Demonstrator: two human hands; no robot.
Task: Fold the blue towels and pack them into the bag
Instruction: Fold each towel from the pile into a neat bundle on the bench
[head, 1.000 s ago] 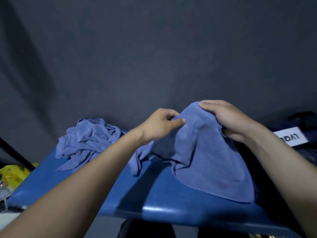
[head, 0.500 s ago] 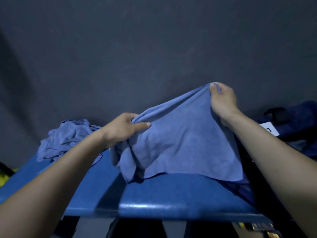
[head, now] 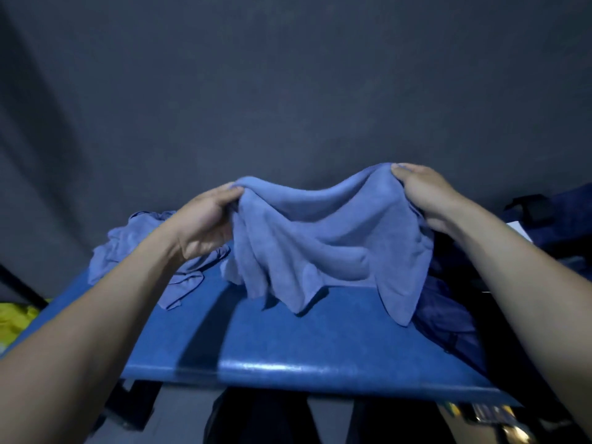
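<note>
A blue towel (head: 323, 248) hangs between my two hands above the blue table (head: 288, 357), its lower edge draped onto the tabletop. My left hand (head: 205, 219) pinches the towel's upper left corner. My right hand (head: 426, 193) grips the upper right corner, thumb on top. The top edge sags between them. A crumpled pile of more blue towels (head: 134, 248) lies at the table's back left, partly behind my left forearm. A dark blue bag (head: 448, 318) sits at the table's right side, mostly hidden by the towel and my right arm.
A dark grey wall fills the background. Something yellow (head: 16, 318) lies low at the left, beyond the table edge. Dark objects and a white label (head: 520, 229) sit at the far right. The table's front edge runs across the bottom.
My left hand has slid up and left along the towel's edge to its corner. The right hand has moved right and lowered. The towel is now spread wide between both hands.
</note>
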